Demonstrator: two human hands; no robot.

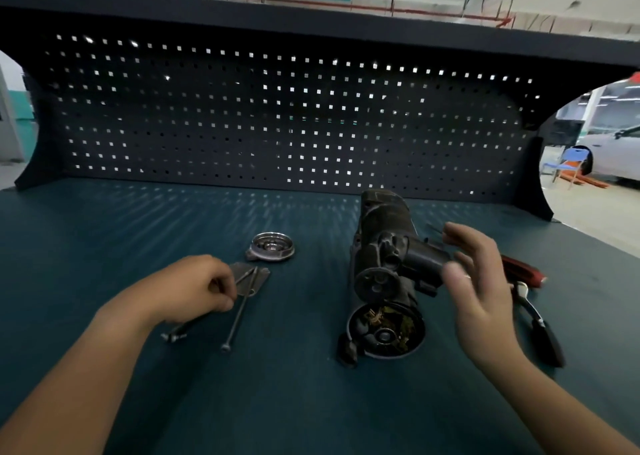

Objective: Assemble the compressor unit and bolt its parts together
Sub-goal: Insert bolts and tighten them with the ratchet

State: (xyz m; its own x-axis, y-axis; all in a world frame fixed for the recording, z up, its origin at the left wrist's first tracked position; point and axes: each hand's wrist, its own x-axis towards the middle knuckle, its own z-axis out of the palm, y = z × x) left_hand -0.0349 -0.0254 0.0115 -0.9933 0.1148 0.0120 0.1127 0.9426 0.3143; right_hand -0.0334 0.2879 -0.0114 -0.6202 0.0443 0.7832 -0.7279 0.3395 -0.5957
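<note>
While the left hand [194,286] curls its fingers round a long bolt [175,333], whose head pokes out below the wrist side, the right hand [485,291] hangs with fingers spread wide and holds nothing. It is blurred, just beside the compressor body [384,243]; whether the thumb touches the casing I cannot tell.

The dark body lies on the teal worktop [277,402], right of centre, its open round end [386,331] turned toward the person. Inside that open end sit coppery, tangled parts and a metal ring near the bottom.

A second bolt [237,319] lies loose just right of the left hand, its tip resting on a flat plate [261,276]. Behind the plate sits a round cap [272,246], dish side up, with a small hub at its centre.

Partly hidden by the right hand lie a red-handled tool [523,271] and a black-handled tool [547,340]. A pegboard [242,115] backs the worktop.
</note>
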